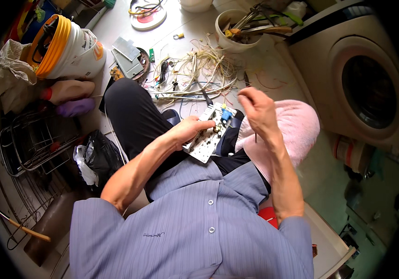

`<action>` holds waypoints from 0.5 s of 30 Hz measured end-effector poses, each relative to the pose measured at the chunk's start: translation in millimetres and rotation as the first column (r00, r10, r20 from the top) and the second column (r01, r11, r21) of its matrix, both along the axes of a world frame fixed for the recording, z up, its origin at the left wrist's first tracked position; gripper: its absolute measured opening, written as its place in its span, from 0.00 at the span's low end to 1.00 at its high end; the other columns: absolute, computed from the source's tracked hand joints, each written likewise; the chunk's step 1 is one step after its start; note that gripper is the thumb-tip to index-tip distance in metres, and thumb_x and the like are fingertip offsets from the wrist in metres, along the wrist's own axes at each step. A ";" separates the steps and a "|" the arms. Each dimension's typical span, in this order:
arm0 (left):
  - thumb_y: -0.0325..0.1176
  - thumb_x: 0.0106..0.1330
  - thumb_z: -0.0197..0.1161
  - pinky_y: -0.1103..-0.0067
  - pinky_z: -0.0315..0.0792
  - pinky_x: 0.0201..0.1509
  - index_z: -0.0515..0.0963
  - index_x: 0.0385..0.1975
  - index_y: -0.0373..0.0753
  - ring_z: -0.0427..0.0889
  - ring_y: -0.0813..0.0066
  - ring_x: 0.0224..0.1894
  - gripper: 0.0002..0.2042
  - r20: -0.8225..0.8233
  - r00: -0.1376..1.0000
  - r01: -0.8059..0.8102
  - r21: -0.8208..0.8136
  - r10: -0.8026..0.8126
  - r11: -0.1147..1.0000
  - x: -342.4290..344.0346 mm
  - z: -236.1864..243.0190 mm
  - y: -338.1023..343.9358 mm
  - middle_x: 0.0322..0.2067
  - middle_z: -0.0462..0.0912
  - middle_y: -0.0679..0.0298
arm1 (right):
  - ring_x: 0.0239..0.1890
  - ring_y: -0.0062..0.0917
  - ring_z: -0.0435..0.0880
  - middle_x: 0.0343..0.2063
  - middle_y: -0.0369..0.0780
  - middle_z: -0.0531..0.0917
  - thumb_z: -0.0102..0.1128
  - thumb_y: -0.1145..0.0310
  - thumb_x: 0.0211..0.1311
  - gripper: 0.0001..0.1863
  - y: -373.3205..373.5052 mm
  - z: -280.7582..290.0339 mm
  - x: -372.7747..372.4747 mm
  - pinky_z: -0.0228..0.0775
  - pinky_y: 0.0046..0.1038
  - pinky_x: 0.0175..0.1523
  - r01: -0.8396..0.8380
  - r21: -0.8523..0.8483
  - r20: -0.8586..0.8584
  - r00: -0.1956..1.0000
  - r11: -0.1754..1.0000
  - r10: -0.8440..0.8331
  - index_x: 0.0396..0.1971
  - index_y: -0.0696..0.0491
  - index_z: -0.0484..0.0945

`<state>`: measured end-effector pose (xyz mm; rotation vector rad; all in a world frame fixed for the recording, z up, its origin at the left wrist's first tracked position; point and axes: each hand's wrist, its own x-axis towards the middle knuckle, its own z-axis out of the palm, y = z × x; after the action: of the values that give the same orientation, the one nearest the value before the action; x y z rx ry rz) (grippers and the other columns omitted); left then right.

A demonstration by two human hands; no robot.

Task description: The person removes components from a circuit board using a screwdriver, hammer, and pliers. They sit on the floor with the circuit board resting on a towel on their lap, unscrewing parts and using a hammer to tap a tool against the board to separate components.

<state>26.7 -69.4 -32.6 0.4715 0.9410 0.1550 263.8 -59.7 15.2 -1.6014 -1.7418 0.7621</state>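
Observation:
My left hand point(191, 130) grips a pale circuit board point(202, 148) by its left edge, with the thumb over its top. The board is tilted above my lap and carries a blue part point(226, 115) and several small dark components. To the right of the board, my right hand point(259, 109) is raised over a pink towel point(295, 130) that covers my right knee. Its fingers are curled together. A thin dark shaft point(256, 137) shows below that hand, but what the fingers hold is not clear. A black-tipped tool point(207, 97) lies by the board's far edge.
Tangled wires point(209, 67) spread over the floor ahead, beside grey metal plates point(127, 58). A white bucket of tools point(236, 32) stands beyond them. A washing machine point(353, 69) is at right; a white bucket point(76, 53), bottles and a wire rack point(32, 139) are at left.

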 end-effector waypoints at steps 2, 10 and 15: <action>0.41 0.70 0.65 0.80 0.79 0.34 0.80 0.48 0.34 0.84 0.80 0.30 0.16 0.010 0.976 0.217 0.110 -0.219 0.970 -5.3 7.9 11.5 0.32 0.86 0.65 | 0.37 0.39 0.84 0.35 0.46 0.84 0.64 0.68 0.64 0.08 7.3 -23.3 -4.1 0.76 0.34 0.44 -0.169 -0.063 0.058 0.983 0.984 0.173 0.40 0.52 0.85; 0.40 0.64 0.71 0.84 0.75 0.32 0.83 0.46 0.34 0.81 0.85 0.28 0.17 -0.123 0.721 0.685 0.276 -0.682 0.674 -21.9 -2.3 97.5 0.31 0.86 0.68 | 0.22 0.11 0.65 0.19 0.27 0.71 0.57 0.53 0.73 0.18 30.4 -57.6 4.5 0.59 0.21 0.27 -0.493 -0.694 -0.537 0.840 0.525 0.079 0.34 0.53 0.84; 0.38 0.65 0.68 0.78 0.81 0.36 0.78 0.55 0.32 0.84 0.79 0.30 0.22 0.008 0.946 0.319 0.170 -0.325 0.932 -42.8 -53.9 143.3 0.35 0.87 0.64 | 0.19 0.10 0.63 0.19 0.25 0.70 0.63 0.57 0.69 0.14 35.4 -85.7 -0.6 0.51 0.19 0.24 -0.419 -0.695 -0.489 0.871 0.585 0.043 0.35 0.53 0.84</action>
<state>-16.2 74.0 -86.5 0.7693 0.8063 -0.0572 263.2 -24.3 -70.5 -1.5096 -1.3425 2.0911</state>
